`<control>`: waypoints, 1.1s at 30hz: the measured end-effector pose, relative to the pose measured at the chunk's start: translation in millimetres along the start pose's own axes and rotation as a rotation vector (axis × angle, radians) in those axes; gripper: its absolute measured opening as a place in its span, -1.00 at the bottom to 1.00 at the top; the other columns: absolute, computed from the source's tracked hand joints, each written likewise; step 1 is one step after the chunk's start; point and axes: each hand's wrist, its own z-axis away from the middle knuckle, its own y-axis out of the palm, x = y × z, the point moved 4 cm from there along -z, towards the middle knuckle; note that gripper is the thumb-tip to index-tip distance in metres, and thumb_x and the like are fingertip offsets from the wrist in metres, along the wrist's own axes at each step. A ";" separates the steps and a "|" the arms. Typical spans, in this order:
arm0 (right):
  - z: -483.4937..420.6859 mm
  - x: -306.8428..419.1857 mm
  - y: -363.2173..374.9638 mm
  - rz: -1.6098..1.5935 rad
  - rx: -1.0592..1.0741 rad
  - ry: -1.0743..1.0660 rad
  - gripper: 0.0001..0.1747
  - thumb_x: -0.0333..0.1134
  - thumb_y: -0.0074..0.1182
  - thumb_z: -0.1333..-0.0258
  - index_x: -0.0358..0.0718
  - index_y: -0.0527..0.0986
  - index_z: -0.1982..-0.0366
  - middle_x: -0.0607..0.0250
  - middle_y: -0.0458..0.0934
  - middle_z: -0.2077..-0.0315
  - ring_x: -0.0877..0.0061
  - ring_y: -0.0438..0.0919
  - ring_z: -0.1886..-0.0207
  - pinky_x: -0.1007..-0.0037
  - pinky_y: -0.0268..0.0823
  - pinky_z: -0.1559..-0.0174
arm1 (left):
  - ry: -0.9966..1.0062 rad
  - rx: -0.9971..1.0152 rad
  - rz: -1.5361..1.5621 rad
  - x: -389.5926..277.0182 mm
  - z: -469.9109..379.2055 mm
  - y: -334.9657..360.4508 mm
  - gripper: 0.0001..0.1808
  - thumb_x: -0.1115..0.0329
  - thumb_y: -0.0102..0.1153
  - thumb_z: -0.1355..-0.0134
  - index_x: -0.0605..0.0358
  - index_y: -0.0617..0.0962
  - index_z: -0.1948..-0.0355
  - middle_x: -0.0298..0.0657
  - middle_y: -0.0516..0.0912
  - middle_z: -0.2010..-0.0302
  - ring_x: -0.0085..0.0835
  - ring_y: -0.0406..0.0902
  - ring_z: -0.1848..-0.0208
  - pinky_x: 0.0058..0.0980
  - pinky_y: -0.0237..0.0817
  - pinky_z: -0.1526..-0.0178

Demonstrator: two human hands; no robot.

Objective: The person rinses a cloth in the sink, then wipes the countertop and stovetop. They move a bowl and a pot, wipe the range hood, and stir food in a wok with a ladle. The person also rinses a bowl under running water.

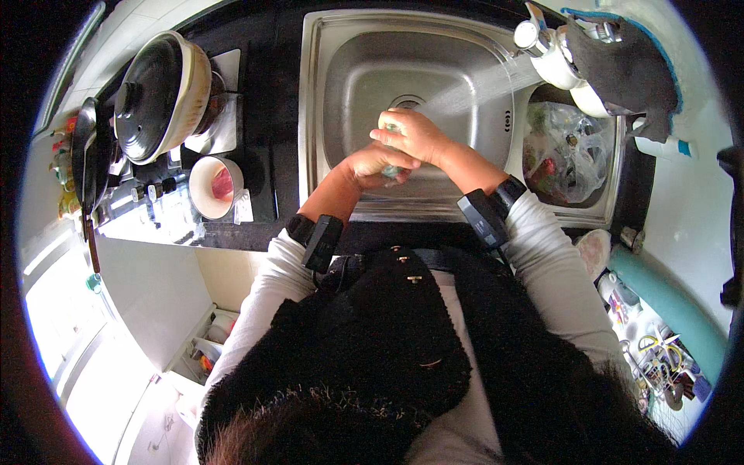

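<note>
Both my hands are over the steel sink (383, 64), just nearer to me than its drain (407, 102). My left hand (375, 161) and my right hand (414, 135) press together around a small pale green thing (392, 172). Bits of it show between the fingers; most is covered, and it looks like a cloth or sponge, though I cannot tell which. From the chrome faucet (549, 61) at the upper right, a spray of water (482, 87) slants down towards the drain, passing just beyond my right hand.
A side basin (615, 168) holds clear plastic bags (572, 157) with food-like contents. Left, a lidded pot (154, 96) stands on the stove, near a white bowl (197, 197) with pink meat (222, 185). A frying pan (87, 157) is farther left. Scissors (660, 346) and utensils lie lower right.
</note>
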 end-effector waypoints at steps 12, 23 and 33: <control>-6.9 -41.2 35.0 0.217 -0.168 0.410 -0.52 -0.03 -0.19 -0.11 -0.35 0.44 0.49 -0.16 0.47 0.49 0.03 0.45 0.37 0.16 0.27 0.30 | 0.292 -0.316 -1.860 7.8 -40.3 -36.8 -0.63 0.12 0.14 0.04 0.17 0.49 0.30 -0.06 0.58 0.42 -0.24 0.55 0.38 -0.27 0.34 0.37; 49.1 -64.5 -146.2 0.434 0.482 0.529 -0.53 -0.08 -0.06 -0.06 -0.31 0.41 0.12 0.03 0.40 0.06 0.31 0.40 0.05 0.31 0.21 0.00 | 0.148 -0.409 -0.332 -15.1 26.7 -66.4 -0.72 0.36 0.19 0.05 0.23 0.49 0.29 -0.19 0.55 0.47 -0.42 0.49 0.51 -0.52 0.34 0.47; 5.8 -43.2 -137.4 -0.322 -0.309 0.085 -0.62 -0.17 -0.06 -0.09 -0.22 0.39 0.09 0.26 0.49 0.16 0.57 0.43 0.09 0.49 0.27 0.05 | 0.169 -0.011 0.493 -11.6 51.1 8.4 -0.61 0.12 0.00 -0.14 0.27 0.42 0.20 -0.16 0.54 0.44 -0.52 0.43 0.58 -0.65 0.30 0.63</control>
